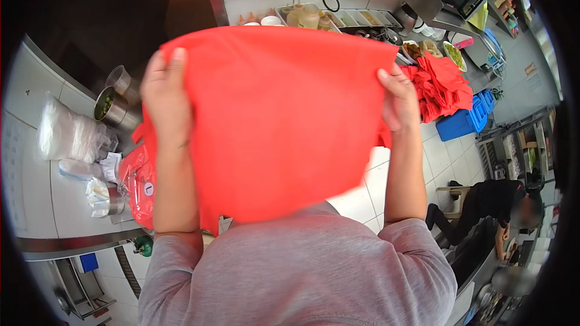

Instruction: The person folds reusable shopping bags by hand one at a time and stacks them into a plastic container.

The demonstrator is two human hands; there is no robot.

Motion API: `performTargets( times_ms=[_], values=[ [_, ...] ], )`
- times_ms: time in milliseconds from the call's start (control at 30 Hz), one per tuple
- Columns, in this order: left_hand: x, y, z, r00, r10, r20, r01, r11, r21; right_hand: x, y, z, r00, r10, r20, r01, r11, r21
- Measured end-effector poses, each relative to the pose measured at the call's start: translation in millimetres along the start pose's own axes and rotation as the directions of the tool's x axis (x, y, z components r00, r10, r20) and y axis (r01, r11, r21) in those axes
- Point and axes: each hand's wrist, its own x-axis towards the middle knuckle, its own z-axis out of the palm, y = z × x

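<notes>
A large red fabric bag (278,121) is spread out in front of my chest and covers much of the view. Its left upper corner is gripped in my left hand (167,99), thumb on the near face and fingers behind. My right hand (400,98) pinches the opposite upper corner the same way. The lower part hangs down in front of my grey shirt, slightly blurred. To the right of my right hand lies a heap of crumpled red fabric bags (441,87). A red plastic-wrapped pack (139,187) lies beside my left forearm.
On the left counter are a metal pot (112,108), a clear plastic bag roll (60,130) and a clear container (122,81). Bottles and a tray of condiments (308,17) stand at the back. Blue bins (465,119) are at right; another person (492,205) sits further off.
</notes>
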Motion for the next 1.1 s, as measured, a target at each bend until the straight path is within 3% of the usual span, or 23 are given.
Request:
performTargets(
  times_ms=[33,100,133,167,200,233,267,300,333,367,400,467,500,567,600,667,700,733,767,833,867,1100],
  values=[
    [-3.8,-31.9,14.7,0.998,-0.052,0.047,0.051,0.998,0.022,2.3,-18.4,-12.1,0.999,0.029,-0.020,-0.031,0.995,-0.092],
    [-33.5,-53.3,66.6,0.946,-0.263,0.188,0.290,0.947,-0.136,30.3,-36.2,-71.4,0.998,-0.017,-0.060,-0.004,0.941,-0.337],
    [-42.7,-83.8,79.2,0.915,-0.305,0.264,0.331,0.942,-0.061,47.3,-35.4,-102.2,0.998,-0.012,-0.054,-0.007,0.942,-0.335],
    [-55.8,-124.8,88.5,0.874,-0.353,0.333,0.369,0.929,0.017,64.6,-27.5,-134.9,0.998,0.013,-0.066,-0.043,0.882,-0.469],
    [-72.2,-163.0,98.2,0.864,-0.398,0.307,0.360,0.916,0.174,81.9,-15.9,-171.3,0.996,0.036,-0.080,-0.076,0.802,-0.592],
    [-87.6,-192.3,106.5,0.855,-0.441,0.274,0.348,0.878,0.328,98.1,3.4,-217.0,0.996,0.070,-0.058,-0.089,0.628,-0.773],
    [-97.1,-205.5,113.8,0.858,-0.442,0.263,0.350,0.877,0.330,92.7,6.5,-212.9,0.973,0.197,-0.123,-0.216,0.572,-0.791],
    [-105.4,-214.5,120.1,0.840,-0.478,0.256,0.327,0.823,0.465,101.0,18.3,-227.9,0.972,0.206,-0.114,-0.214,0.571,-0.792],
    [-111.6,-224.0,124.5,0.822,-0.516,0.241,0.298,0.750,0.590,110.2,42.8,-250.7,0.968,0.210,-0.138,-0.224,0.468,-0.855],
    [-112.3,-238.6,127.5,0.823,-0.521,0.226,0.307,0.744,0.593,117.2,57.0,-265.1,0.963,0.213,-0.163,-0.232,0.357,-0.905],
    [-107.8,-254.4,130.1,0.851,-0.486,0.198,0.252,0.711,0.656,123.8,60.5,-264.9,0.962,0.226,-0.155,-0.230,0.357,-0.906],
    [-104.2,-261.4,135.5,0.876,-0.455,0.158,0.213,0.660,0.720,132.1,73.4,-250.9,0.972,0.125,-0.200,-0.212,0.092,-0.973],
    [-101.8,-252.8,138.2,0.868,-0.485,0.103,0.261,0.625,0.736,128.6,79.9,-244.0,0.971,0.139,-0.196,-0.210,0.095,-0.973],
    [-97.6,-232.7,145.1,0.864,-0.501,0.043,0.302,0.586,0.752,120.1,89.0,-225.6,0.976,-0.198,0.093,0.088,-0.038,-0.995],
    [-103.7,-220.8,150.5,0.912,-0.409,0.017,0.263,0.618,0.741,114.1,90.5,-216.4,0.975,-0.197,0.098,0.094,-0.030,-0.995],
    [-109.7,-204.6,162.1,0.950,-0.311,-0.007,0.216,0.641,0.737,102.6,94.8,-202.6,0.926,0.058,0.372,0.362,-0.407,-0.838],
    [-111.4,-199.1,167.7,0.962,-0.208,0.179,-0.044,0.525,0.850,103.1,100.5,-197.9,0.927,0.057,0.370,0.361,-0.402,-0.842],
    [-113.8,-197.3,171.7,0.917,-0.141,0.374,-0.302,0.369,0.879,101.9,105.9,-194.4,0.924,0.156,0.350,0.383,-0.399,-0.833],
    [-117.7,-207.2,172.5,0.916,-0.148,0.372,-0.299,0.366,0.881,100.2,109.6,-194.1,0.910,0.255,0.326,0.406,-0.393,-0.825],
    [-123.0,-248.3,168.8,0.741,-0.439,0.508,-0.447,0.241,0.861,110.4,126.9,-215.0,0.905,0.315,0.286,0.402,-0.411,-0.818],
    [-121.4,-266.4,161.7,0.637,-0.669,0.383,-0.388,0.151,0.909,116.4,135.6,-233.7,0.875,0.362,0.321,0.455,-0.392,-0.800],
    [-120.1,-274.3,167.8,0.557,-0.780,0.285,-0.376,0.069,0.924,132.0,146.6,-249.6,0.830,0.434,0.351,0.524,-0.389,-0.758]
  ],
)
